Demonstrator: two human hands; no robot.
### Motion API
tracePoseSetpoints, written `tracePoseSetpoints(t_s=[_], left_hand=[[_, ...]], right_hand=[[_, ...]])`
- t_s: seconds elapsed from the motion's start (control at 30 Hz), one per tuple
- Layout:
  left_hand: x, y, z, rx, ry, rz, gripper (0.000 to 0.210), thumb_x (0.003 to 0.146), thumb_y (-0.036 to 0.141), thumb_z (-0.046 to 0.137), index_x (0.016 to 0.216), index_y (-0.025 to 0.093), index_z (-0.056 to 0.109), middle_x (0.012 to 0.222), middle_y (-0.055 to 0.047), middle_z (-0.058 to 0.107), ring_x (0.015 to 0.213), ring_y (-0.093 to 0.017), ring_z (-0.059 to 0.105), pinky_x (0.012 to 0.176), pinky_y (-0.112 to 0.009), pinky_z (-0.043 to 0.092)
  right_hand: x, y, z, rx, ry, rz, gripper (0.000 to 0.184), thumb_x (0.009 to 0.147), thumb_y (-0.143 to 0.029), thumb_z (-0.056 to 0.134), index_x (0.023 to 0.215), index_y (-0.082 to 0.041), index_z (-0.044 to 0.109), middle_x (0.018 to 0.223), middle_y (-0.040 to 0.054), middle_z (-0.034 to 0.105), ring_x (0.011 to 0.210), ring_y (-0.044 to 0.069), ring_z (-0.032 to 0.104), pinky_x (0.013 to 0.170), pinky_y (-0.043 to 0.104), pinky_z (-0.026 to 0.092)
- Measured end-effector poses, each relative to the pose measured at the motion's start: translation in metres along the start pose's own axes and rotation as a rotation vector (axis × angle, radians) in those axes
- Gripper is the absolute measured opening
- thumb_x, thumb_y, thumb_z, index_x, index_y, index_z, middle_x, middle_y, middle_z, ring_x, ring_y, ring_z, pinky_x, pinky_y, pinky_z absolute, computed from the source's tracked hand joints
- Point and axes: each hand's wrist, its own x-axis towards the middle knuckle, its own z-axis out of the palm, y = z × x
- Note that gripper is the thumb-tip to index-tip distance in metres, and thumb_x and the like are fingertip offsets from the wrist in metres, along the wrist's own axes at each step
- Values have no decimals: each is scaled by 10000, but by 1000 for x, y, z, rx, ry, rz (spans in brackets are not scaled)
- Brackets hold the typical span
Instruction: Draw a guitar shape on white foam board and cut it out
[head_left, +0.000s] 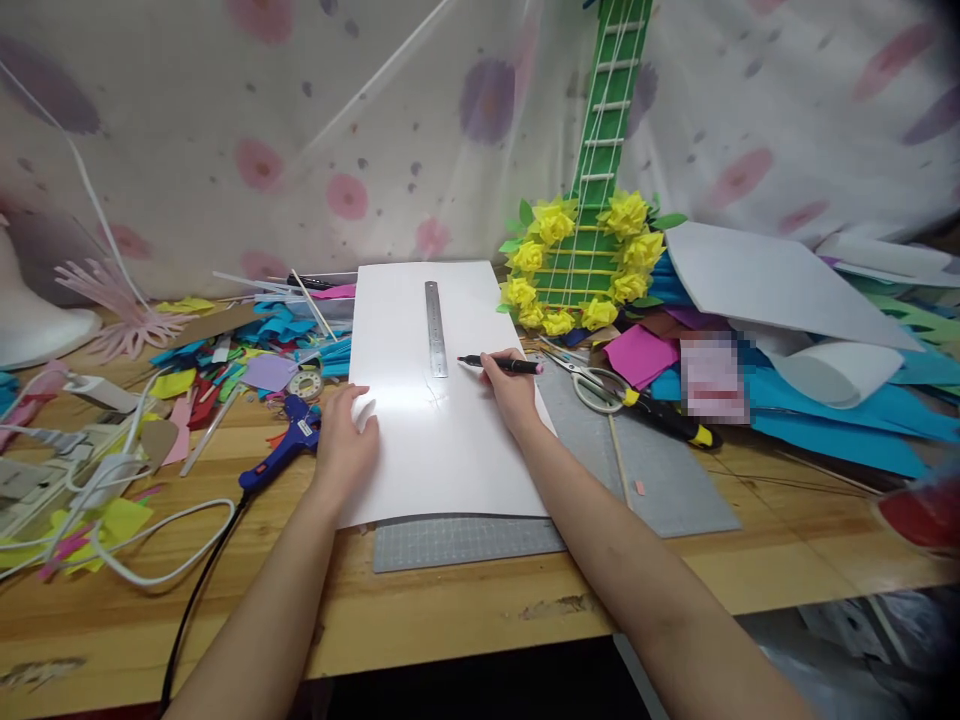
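Note:
A large white sheet of board [450, 450] lies in front of me on a grey cutting mat [465, 545]. My right hand [514, 392] rests over its right side, fingers closed round a black marker [517, 366] whose tip points left, close to a steel ruler [435, 330]. The ruler lies lengthwise on the upper half of the sheet. Faint thin lines show below the ruler's near end. At the sheet's left edge my left hand [346, 445] lies with thumb and fingers apart, touching the border and holding nothing.
A blue glue gun [289, 445] lies left, near paper scraps and a power strip [52, 510]. Scissors [596, 388] and a black-yellow cutter [675, 420] lie right. A green guitar-shaped craft [592, 250] with yellow flowers stands behind, beside stacked coloured sheets [840, 430].

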Motion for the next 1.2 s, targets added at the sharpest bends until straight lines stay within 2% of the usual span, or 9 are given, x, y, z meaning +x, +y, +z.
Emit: tracePoseSetpoints(t_s=[0.13,0.27,0.37,0.5,0.63,0.83,1.2], left_hand=[[0,-6,2,-82,25,-62,424,618,63,566,997,254,583,1190,-63,533,1199,-233,460,1082,-396,306],[6,-6,4,-308,40,-245,407,597,64,577,968,230,585,1158,-59,568,1152,-215,517,1052,-381,351],[9,-1,3,-541,45,-376,374,609,70,566,956,209,564,1129,-64,601,1131,-198,546,1022,-357,382],[9,5,3,-661,80,-395,373,604,73,565,949,214,557,1145,-53,605,1159,-188,528,1029,-344,370],[6,9,4,-697,83,-430,331,620,107,542,932,214,562,1138,-47,604,1172,-194,514,1021,-347,376],[1,16,3,-830,106,-489,262,612,111,518,848,206,579,1055,-35,614,1126,-196,531,990,-341,400],[0,15,4,-1012,178,-536,216,570,66,589,742,185,644,879,-15,647,1018,-168,565,954,-294,400]], right_hand=[[-1,-10,1,9,-31,11,241,685,-441,647,712,-232,531,536,-47,572,555,129,559,577,271,443],[-13,-17,21,49,-106,33,197,705,-432,626,749,-248,572,615,-32,617,633,141,604,608,282,481],[-23,-14,41,78,-83,156,205,713,-447,607,727,-250,555,636,-16,645,657,152,613,557,277,496],[-30,-10,55,90,-32,199,229,717,-465,597,707,-248,524,642,-19,647,663,146,616,529,260,503],[-30,-10,55,84,-65,174,240,716,-480,601,715,-254,521,665,-31,643,685,143,618,533,259,512],[-26,-14,49,18,-68,215,230,725,-467,593,747,-247,531,657,-15,649,672,150,603,511,251,475],[-41,-7,48,-39,-70,101,267,743,-489,546,786,-226,539,673,-30,625,697,126,599,597,241,464]])
